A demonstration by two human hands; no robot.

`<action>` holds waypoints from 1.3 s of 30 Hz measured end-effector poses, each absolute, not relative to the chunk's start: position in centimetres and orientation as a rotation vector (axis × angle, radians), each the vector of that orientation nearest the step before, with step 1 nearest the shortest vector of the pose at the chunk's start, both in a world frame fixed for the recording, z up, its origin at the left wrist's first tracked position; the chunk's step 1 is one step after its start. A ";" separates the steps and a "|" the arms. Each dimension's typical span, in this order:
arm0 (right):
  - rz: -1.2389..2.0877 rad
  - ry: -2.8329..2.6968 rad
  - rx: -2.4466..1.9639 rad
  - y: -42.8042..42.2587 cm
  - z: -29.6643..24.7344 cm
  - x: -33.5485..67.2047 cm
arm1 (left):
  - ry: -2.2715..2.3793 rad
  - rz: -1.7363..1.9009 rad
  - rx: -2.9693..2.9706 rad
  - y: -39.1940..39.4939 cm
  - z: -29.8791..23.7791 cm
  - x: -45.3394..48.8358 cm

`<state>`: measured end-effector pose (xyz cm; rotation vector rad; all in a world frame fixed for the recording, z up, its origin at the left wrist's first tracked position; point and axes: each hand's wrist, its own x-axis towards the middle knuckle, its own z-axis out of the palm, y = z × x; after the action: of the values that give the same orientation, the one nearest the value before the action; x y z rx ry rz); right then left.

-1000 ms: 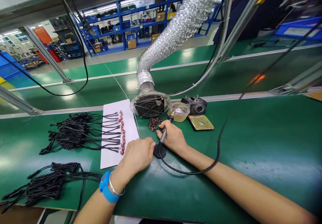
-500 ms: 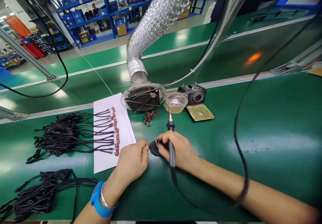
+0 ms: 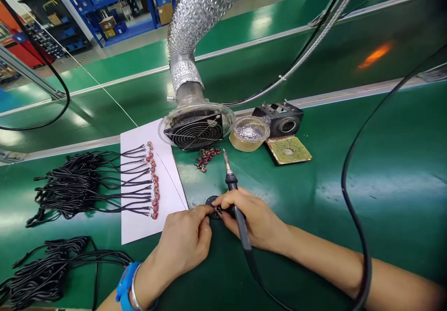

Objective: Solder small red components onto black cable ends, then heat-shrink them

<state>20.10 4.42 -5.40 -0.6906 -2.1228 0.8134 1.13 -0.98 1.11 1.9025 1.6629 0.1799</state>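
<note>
The right hand [image 3: 256,222] rests on the green mat [image 3: 349,199], fingers curled round a soldering iron [image 3: 234,194] whose tip points away toward the fan [image 3: 195,131]; its thumb and forefinger also pinch at a small coil [image 3: 217,210] on a black disc [image 3: 211,202]. The left hand [image 3: 186,241] lies just beside it, knuckles up, fingers bent, fingertips meeting the same coil; a blue wristband [image 3: 123,288] shows at the wrist. The coil sits between both hands, near the paper sheet [image 3: 139,222]. Most of the disc is hidden under the fingers, and the coil is too small to make out in detail. The iron's cord [image 3: 352,218] runs off frame at the right.
</note>
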 end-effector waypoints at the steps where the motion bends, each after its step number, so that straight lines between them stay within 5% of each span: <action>1: 0.813 -2.122 -0.689 4.4 -5.4 20.1 | 1.660 0.179 1.887 -1.0 1.2 1.1; 39: 0.711 -1.956 -0.730 3.5 -4.1 19.8 | 1.677 0.260 1.710 -0.1 1.8 0.9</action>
<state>19.83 3.54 -4.11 -0.7299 -1.9556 0.7106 0.90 -0.12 1.84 1.7100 1.6765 0.2601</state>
